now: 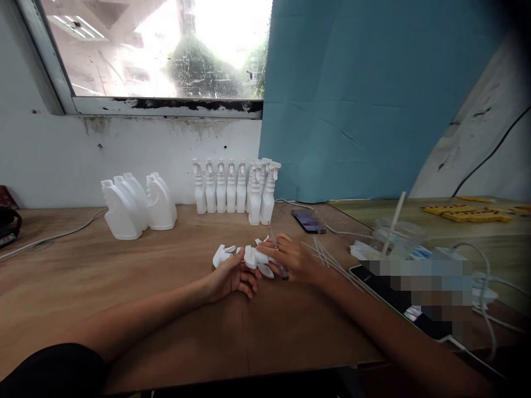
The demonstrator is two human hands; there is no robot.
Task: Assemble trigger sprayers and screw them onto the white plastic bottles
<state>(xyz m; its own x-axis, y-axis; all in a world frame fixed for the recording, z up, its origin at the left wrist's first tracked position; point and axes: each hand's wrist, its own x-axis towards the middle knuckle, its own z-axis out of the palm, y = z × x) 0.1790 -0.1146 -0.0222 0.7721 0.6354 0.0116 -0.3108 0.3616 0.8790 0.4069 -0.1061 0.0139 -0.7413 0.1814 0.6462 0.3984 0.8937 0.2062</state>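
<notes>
Close to the middle of the table, my left hand (pixel 232 277) holds a white trigger spray head (pixel 250 257) between thumb and fingers, its other fingers loosely curled. My right hand (pixel 292 258) meets it from the right, fingertips at the spray head. A thin, partly see-through tool like a small screwdriver (pixel 283 271) is gripped in the right hand; its working end is hard to make out. Another white spray head (pixel 222 255) lies just beyond my left thumb. A flat white piece (pixel 266 271) shows beneath the fingers, and more white parts are partly hidden there.
Several white spray bottles (pixel 231 190) stand in rows by the wall. Open-necked white bottles (pixel 122 213) stand to the left. Thin white tubes (pixel 326 254), a phone (pixel 307 220), a plastic cup (pixel 398 235), cables and a dark tablet-like device (pixel 375 282) lie on the right.
</notes>
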